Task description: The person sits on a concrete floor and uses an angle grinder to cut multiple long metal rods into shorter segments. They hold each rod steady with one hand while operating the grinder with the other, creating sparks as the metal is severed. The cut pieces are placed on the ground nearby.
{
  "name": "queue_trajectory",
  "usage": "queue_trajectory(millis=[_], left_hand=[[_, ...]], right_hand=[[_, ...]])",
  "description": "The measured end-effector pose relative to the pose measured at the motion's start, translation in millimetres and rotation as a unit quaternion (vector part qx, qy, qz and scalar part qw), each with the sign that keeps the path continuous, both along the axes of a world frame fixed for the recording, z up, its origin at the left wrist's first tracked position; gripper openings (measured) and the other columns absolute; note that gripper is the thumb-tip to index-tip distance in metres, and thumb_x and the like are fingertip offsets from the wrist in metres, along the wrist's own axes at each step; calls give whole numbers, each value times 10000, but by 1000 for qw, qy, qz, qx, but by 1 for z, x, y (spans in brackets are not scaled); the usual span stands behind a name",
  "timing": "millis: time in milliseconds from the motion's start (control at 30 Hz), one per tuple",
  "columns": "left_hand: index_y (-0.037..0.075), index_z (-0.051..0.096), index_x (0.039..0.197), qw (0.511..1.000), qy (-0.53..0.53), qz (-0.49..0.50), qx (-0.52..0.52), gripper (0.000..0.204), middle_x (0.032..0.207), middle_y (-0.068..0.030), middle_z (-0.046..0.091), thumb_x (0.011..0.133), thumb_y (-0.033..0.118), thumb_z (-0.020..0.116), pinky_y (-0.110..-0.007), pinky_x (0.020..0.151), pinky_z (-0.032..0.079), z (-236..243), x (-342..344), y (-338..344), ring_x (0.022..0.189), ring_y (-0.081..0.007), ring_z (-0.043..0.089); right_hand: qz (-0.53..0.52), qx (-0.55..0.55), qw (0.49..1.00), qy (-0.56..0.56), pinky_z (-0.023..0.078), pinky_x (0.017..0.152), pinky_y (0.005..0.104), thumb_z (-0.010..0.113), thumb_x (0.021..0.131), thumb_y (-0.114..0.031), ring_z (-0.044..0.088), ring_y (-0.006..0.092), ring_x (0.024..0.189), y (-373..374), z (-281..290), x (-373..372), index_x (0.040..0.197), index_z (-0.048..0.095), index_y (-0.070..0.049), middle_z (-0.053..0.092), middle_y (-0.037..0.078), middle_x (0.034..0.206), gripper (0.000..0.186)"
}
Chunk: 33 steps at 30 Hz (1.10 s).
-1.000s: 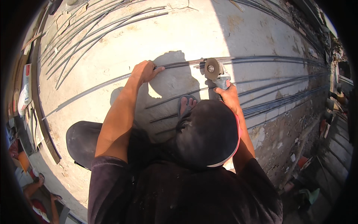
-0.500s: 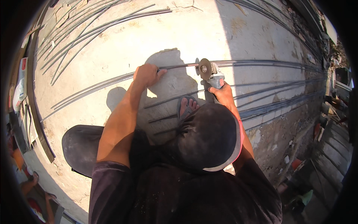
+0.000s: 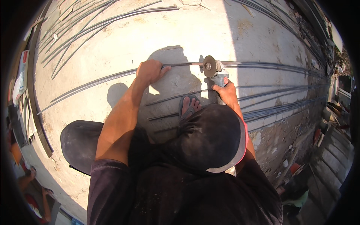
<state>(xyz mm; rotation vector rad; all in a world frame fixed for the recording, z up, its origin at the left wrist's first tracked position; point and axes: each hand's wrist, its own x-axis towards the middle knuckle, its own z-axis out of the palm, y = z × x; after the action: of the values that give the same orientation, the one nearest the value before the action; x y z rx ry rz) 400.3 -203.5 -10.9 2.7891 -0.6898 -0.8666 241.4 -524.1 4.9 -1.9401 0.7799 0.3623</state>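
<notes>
1. Rebar (image 3: pixel 101 79) runs across a pale concrete floor (image 3: pixel 112 41) in bright sun, a long ribbed steel rod lying from the lower left toward the centre, just in front of a crouching person in dark clothes.
2. At the left, more loose steel rods (image 3: pixel 75 28) fan out over the floor toward the top edge, well apart from the worker.
3. The left hand (image 3: pixel 150 71) presses down on the rod, fingers curled over it and closed on the steel, pinning it against the concrete.
4. Just right of that hand, the round disc of an angle grinder (image 3: pixel 209 66) stands upright, its edge meeting the same rod.
5. The right hand (image 3: pixel 225 92) is wrapped tight around the grinder's body, just below the disc.
6. Below the tool, a sandalled foot (image 3: pixel 189 105) rests on another rod.
7. To the right, a bundle of long rods (image 3: pixel 285 67) stretches away toward the far edge, with rubble (image 3: pixel 300 157) beside the slab.
</notes>
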Motion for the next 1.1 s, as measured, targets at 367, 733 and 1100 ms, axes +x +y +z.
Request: queue_trajectory(millis=[367,733,1100], left_hand=[[25,791,904,1000,2,7,-24,701,899,-182,766,1032,649,498,-479,786,601,-9,-8,6,850,-370,746],[43,796,947,997,5,30,-72,642,957,-193,765,1021,624,533,-506,833,575,-8,-14,13,925,-395,735],[46,794,929,997,-18,14,-68,627,942,-186,763,1007,620,554,-498,820,579,-14,-15,7,909,-389,735]], right_hand=[[22,-46,999,-7,566,826,367,801,771,-209,732,231,869,3,0,23,1140,717,77,777,169,972,474],[8,43,998,-47,552,870,358,777,795,-77,723,211,913,-1,-13,17,1156,726,66,776,116,1038,392],[22,-9,999,-36,550,882,358,795,787,-110,726,234,927,-7,-17,5,1169,711,82,773,135,1050,436]])
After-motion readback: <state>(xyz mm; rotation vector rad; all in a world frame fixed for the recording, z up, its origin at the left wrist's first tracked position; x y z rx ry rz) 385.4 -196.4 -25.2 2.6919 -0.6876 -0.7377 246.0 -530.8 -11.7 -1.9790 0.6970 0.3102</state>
